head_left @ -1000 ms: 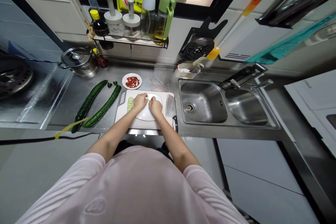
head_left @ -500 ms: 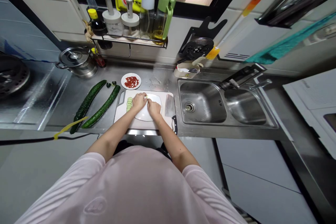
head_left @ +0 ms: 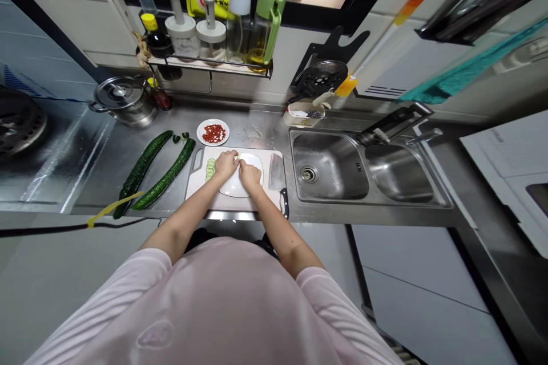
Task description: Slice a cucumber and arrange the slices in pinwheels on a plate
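Note:
Over a white plate (head_left: 236, 187), my left hand (head_left: 226, 165) and my right hand (head_left: 249, 174) meet with closed fingers. Between their fingertips shows a small pale green piece, which looks like a cucumber slice (head_left: 238, 156); most of it is hidden. The plate rests on a light cutting board (head_left: 225, 203). Beside my left hand, overlapping cucumber slices (head_left: 210, 169) lie in a row on the board. A kitchen knife (head_left: 277, 174) lies along the board's right side, its black handle toward me.
Two whole-looking cucumbers (head_left: 165, 181) lie left of the board, with cut ends near them. Behind it is a plate of chopped red pieces (head_left: 213, 141). A double sink (head_left: 329, 165) lies right, a lidded pot (head_left: 124, 104) back left. Above runs a seasoning shelf (head_left: 205, 63).
My hands stay almost in place over the plate, fingertips still together at the pale piece. The whole view has shifted very slightly; nothing else has visibly moved.

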The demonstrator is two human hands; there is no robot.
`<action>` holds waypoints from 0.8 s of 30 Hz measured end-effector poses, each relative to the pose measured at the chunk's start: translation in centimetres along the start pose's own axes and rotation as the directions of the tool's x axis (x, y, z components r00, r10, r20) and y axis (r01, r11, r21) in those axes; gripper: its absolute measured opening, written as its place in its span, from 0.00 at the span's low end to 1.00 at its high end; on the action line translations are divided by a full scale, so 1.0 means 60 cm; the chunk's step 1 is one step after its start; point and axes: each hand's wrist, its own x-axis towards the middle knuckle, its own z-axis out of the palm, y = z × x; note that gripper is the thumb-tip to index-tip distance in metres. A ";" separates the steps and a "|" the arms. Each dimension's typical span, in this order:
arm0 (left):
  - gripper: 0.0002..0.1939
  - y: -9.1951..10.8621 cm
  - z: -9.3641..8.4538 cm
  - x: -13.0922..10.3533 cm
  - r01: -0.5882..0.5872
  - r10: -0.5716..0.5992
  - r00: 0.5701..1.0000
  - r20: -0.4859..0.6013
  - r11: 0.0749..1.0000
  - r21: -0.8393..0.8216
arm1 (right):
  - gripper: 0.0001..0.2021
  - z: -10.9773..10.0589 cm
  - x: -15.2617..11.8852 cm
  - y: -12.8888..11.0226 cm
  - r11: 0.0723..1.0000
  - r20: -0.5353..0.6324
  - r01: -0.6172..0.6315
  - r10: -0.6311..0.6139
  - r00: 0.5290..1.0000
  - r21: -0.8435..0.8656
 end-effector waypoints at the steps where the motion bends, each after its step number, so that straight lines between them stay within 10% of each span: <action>1: 0.12 0.000 0.000 0.000 0.001 -0.001 1.000 0.001 1.000 0.000 | 0.18 0.000 0.000 0.000 1.000 0.006 0.001 -0.001 1.000 -0.001; 24: 0.11 0.000 0.000 -0.002 -0.003 0.003 1.000 0.002 1.000 0.016 | 0.17 -0.004 0.000 -0.005 1.000 0.003 -0.011 0.011 1.000 0.023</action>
